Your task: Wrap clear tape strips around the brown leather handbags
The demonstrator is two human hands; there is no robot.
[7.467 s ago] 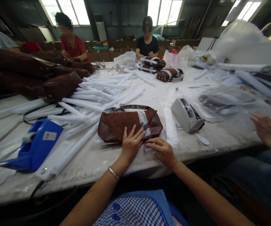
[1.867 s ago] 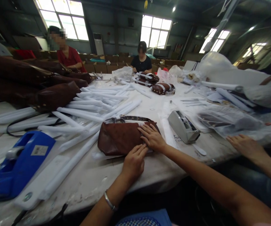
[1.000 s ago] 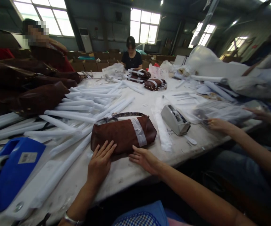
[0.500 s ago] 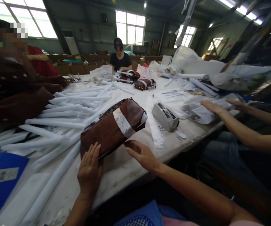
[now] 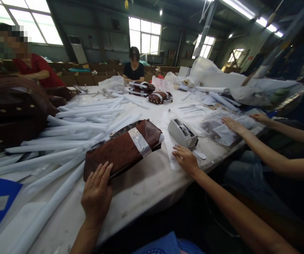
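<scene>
A brown leather bag [image 5: 122, 150] lies slantwise on the table, with a pale band wrapped around its middle and white stuffing showing at its right end. My left hand [image 5: 97, 192] rests with its fingers flat on the bag's near left corner; the thumb is hidden. My right hand [image 5: 186, 160] is apart from the bag, fingers extended over a white strip [image 5: 169, 141], just in front of a grey tape dispenser [image 5: 183, 134]. Nothing shows in its fingers, and whether they touch the strip is unclear. Beside it lies a small white spoon-shaped piece [image 5: 199, 154].
Many white wrapped rolls [image 5: 70, 144] spread across the left. Large brown bags [image 5: 14, 109] are heaped behind them, with a blue container [image 5: 0, 208] nearer. Smaller banded bags [image 5: 160, 97] lie farther back. At right, a co-worker's hands [image 5: 233, 126] rest on clear plastic bags [image 5: 218, 132].
My right hand has moved away from the bag, to the right, up to the tape dispenser. My left hand stays on the bag, which sits slightly lower and further left in view.
</scene>
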